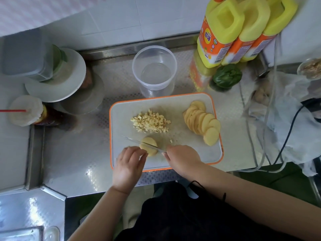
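Note:
A white cutting board (191, 153) with an orange rim lies on the steel counter. A small stack of potato slices (149, 146) sits at its near left. My left hand (129, 161) holds that stack with curled fingers. My right hand (182, 158) grips a knife (139, 141), whose thin blade lies across the stack and points up to the left. A heap of diced potato (150, 122) is in the middle of the board. A fanned row of round potato slices (202, 122) lies along the right side.
A clear plastic tub (154, 71) stands behind the board. Yellow oil bottles (239, 30) and a green pepper (226, 76) are at the back right, cables and cloth (284, 129) at the right. Plates (57, 80) and a cup with a red straw (26, 110) are at the left.

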{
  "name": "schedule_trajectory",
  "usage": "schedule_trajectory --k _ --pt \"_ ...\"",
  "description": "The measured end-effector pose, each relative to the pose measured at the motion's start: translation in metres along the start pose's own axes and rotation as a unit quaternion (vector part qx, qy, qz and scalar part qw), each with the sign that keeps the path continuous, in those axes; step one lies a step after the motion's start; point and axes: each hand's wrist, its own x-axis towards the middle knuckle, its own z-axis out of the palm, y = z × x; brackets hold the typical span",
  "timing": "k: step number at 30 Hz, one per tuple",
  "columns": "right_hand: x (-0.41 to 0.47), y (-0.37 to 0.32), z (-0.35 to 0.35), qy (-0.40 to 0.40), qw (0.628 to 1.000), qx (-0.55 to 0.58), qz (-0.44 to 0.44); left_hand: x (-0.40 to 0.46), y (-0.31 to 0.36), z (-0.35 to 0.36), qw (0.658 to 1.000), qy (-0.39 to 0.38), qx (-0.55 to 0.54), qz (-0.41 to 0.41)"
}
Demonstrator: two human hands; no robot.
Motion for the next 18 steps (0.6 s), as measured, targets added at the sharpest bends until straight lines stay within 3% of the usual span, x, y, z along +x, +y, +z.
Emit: schedule_trajectory --k 4,18 --pt "0.006 -0.005 0.009 -0.011 1.000 -0.023 -0.007 -0.018 -0.004 0.027 0.996 -0.070 0.023 -0.059" --pt "0.013 -0.002 0.016 -0.010 0.999 -0.031 0.004 -0.009 -0.001 0.042 0.987 -0.084 0.017 -0.137"
